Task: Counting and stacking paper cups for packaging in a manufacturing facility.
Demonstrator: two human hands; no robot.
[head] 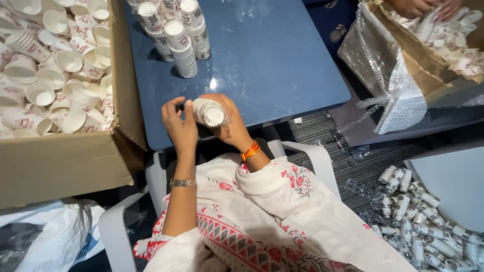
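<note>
My right hand grips a short stack of white paper cups wrapped in clear plastic, held at the near edge of the blue table. My left hand pinches the plastic at the stack's left end, fingers closed on the wrap. Both hands hover just above the table edge, over my lap. Several wrapped cup stacks stand upright together at the far side of the table.
A big cardboard box full of loose paper cups sits at the left. Another person's hands work in a second, plastic-lined box at top right. Wrapped cup stacks lie heaped on the floor at lower right.
</note>
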